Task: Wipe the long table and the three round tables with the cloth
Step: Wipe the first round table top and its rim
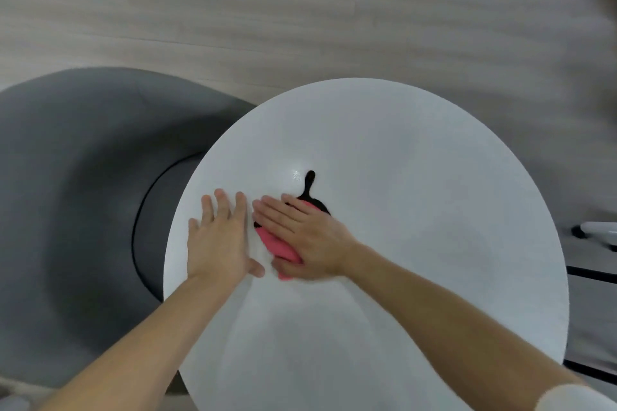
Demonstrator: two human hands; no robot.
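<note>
Filling the left side of the view is a grey padded seat (83, 193), blurred, with a thin black curved line (140, 227) running across it just beside the table's left rim. Pale wood-grain floor (300, 10) spreads behind it along the top. The round white table (417, 143) takes up the middle and lower right, seen from above, its top glossy with a small glint near the centre.

The left hand (218, 237) lies flat on the tabletop, left of centre, palm down, with its fingers straight and slightly spread and its thumb out to the right, holding nothing. Just beside that thumb is the pink cloth (275, 243), bunched on the table near its centre. The right hand (302, 237) presses down on top of the cloth with straight fingers laid close together, pointing up and to the left. Only the cloth's left edge and lower corner show from under the palm.

A black shape (310, 182) pokes out beyond the right hand — a rounded dark patch with a narrow stem pointing away; what it is cannot be told. A white cuff (587, 397) covers the right forearm at the bottom corner. Past the table's right rim sit a white object (597, 229) with a black end and, below it, dark bars (591, 272).
</note>
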